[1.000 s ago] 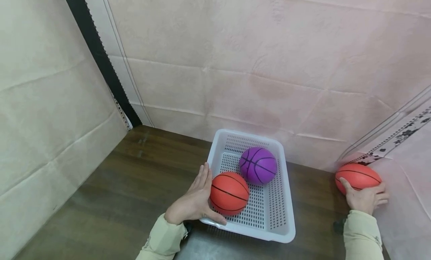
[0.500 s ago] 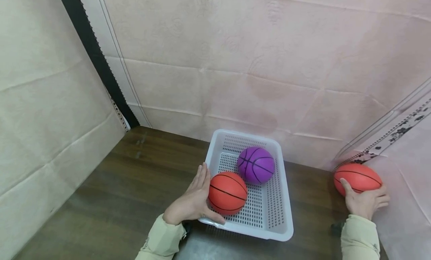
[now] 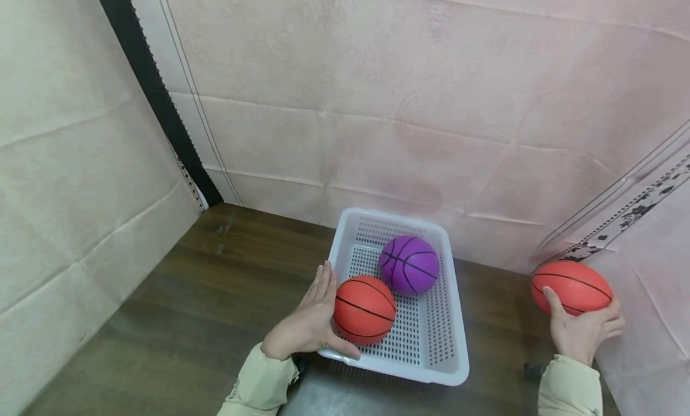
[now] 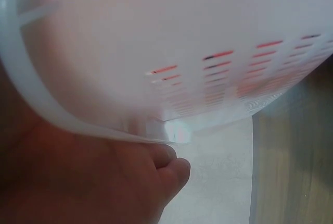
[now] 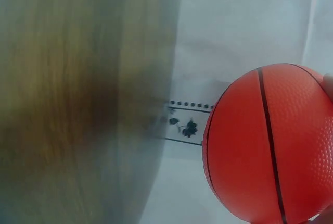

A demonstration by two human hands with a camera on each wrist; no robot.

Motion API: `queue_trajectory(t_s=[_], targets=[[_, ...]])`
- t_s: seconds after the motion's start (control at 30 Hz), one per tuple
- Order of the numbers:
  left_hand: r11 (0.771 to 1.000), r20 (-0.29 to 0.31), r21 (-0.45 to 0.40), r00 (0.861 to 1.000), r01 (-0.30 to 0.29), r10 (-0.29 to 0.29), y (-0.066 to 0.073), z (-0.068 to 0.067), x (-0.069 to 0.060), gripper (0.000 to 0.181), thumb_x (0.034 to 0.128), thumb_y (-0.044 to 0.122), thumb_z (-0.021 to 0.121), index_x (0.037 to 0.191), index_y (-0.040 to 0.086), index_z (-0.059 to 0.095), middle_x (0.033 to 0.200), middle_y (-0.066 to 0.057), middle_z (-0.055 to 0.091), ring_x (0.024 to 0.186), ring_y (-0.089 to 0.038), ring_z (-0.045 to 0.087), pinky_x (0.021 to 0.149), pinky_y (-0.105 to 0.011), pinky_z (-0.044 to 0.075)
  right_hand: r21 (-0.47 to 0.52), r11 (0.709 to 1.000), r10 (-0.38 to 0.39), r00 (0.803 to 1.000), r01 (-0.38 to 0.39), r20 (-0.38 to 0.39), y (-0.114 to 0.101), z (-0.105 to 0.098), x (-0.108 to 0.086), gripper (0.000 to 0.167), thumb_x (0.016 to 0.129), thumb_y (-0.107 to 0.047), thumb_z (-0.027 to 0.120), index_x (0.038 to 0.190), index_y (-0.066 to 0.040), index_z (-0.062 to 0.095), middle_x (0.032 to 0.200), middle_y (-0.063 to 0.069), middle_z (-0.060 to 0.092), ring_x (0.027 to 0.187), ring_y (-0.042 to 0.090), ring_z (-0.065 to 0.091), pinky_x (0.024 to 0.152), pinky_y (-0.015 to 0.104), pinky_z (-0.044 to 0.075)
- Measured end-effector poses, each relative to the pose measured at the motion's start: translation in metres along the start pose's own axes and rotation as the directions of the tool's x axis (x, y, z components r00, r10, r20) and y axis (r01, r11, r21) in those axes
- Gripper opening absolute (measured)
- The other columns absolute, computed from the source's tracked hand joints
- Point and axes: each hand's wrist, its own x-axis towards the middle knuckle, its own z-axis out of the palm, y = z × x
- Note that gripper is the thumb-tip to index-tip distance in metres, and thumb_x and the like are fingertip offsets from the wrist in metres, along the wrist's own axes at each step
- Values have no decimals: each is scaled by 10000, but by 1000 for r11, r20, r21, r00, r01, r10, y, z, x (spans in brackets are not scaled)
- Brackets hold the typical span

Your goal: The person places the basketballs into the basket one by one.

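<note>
A white perforated plastic basket stands on the wooden table. In it lie an orange-red toy basketball at the near left and a purple toy basketball farther back. My left hand rests against the basket's near left corner, fingers straight along the side and thumb on the front rim. At the far right, my right hand grips a second orange-red basketball between thumb and fingers, near the corner of the walls. In the right wrist view this ball appears raised off the table.
Pale cloth-like walls close off the back and both sides of the wooden table. A patterned strip runs up the right corner, a black strip up the left. A grey surface shows before the basket.
My right hand has lifted the orange-red basketball slightly from the right corner and drawn it a little left. My left hand stays on the basket. The head view has shifted slightly.
</note>
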Motion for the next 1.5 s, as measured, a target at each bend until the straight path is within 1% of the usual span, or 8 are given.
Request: queue_trajectory(t_s=[0.27, 0.53, 0.93, 1.03, 1.13, 1.2, 1.33, 1.5], targets=[[1000, 4, -6, 1000, 3, -3, 2, 0, -1, 1505, 516, 645, 866, 1538, 13, -39, 1597, -146, -187, 1458, -283, -168, 1157, -522, 91, 58, 998, 23, 999, -21, -33, -13, -3, -19, 1089, 753, -522, 764, 1534, -229, 63, 1512, 116, 113, 1386, 258, 74, 1156, 488, 156], [1000, 1, -5, 1000, 5, -5, 1, 1, 1, 1506, 513, 644, 867, 1540, 11, -34, 1599, -142, -181, 1459, -282, -167, 1156, -529, 100, 94, 995, 26, 998, -21, -52, -23, -4, -34, 1063, 727, -527, 789, 1523, -317, 117, 1508, 69, 175, 1378, 217, 139, 1128, 528, 221], [1000, 4, 4, 1000, 13, -13, 1, 1, 2, 1505, 511, 640, 871, 1544, 15, -29, 1600, -132, -187, 1457, -270, -178, 1157, -526, 94, 103, 995, -12, 999, 17, -46, -29, -1, -46, 1029, 714, -490, 816, 1513, -357, 181, 1493, 63, 235, 1372, 253, 230, 1111, 530, 258], [1000, 4, 5, 1000, 11, -11, 1, 1, 2, 1506, 509, 642, 870, 1543, 9, -22, 1600, -136, -184, 1458, -275, -174, 1157, -526, 94, 111, 993, -25, 998, 31, -58, -32, -3, -49, 1020, 711, -477, 823, 1507, -365, 195, 1492, 56, 244, 1366, 247, 244, 1113, 512, 259], [1000, 8, -3, 1000, 16, -16, 1, 0, 1, 1506, 511, 630, 877, 1543, 11, -29, 1600, -132, -187, 1457, -271, -176, 1156, -528, 89, 127, 990, -56, 996, 65, -76, -37, -7, -53, 1009, 712, -447, 831, 1502, -360, 210, 1492, 49, 257, 1359, 247, 265, 1120, 479, 260], [1000, 9, -7, 1000, 18, -18, 1, 0, 1, 1505, 515, 620, 881, 1543, 15, -36, 1599, -131, -189, 1457, -268, -180, 1156, -530, 87, 140, 986, -74, 993, 86, -89, -41, -10, -55, 995, 709, -429, 837, 1492, -372, 227, 1484, 16, 274, 1349, 228, 290, 1115, 441, 278], [1000, 9, -6, 1000, 22, -22, 1, 0, 0, 1508, 515, 624, 879, 1542, 30, -52, 1598, -126, -195, 1455, -259, -186, 1158, -524, 82, 160, 979, -107, 987, 125, -118, -50, -16, -59, 965, 699, -389, 852, 1466, -404, 267, 1456, -59, 309, 1316, 166, 331, 1071, 341, 324], [1000, 9, 0, 1000, 26, -26, 1, 0, -1, 1518, 508, 640, 871, 1540, 39, -65, 1596, -121, -201, 1453, -251, -191, 1159, -514, 79, 176, 970, -145, 981, 166, -131, -59, -21, -64, 944, 695, -343, 859, 1456, -400, 303, 1428, -112, 332, 1269, 82, 345, 1034, 282, 354]])
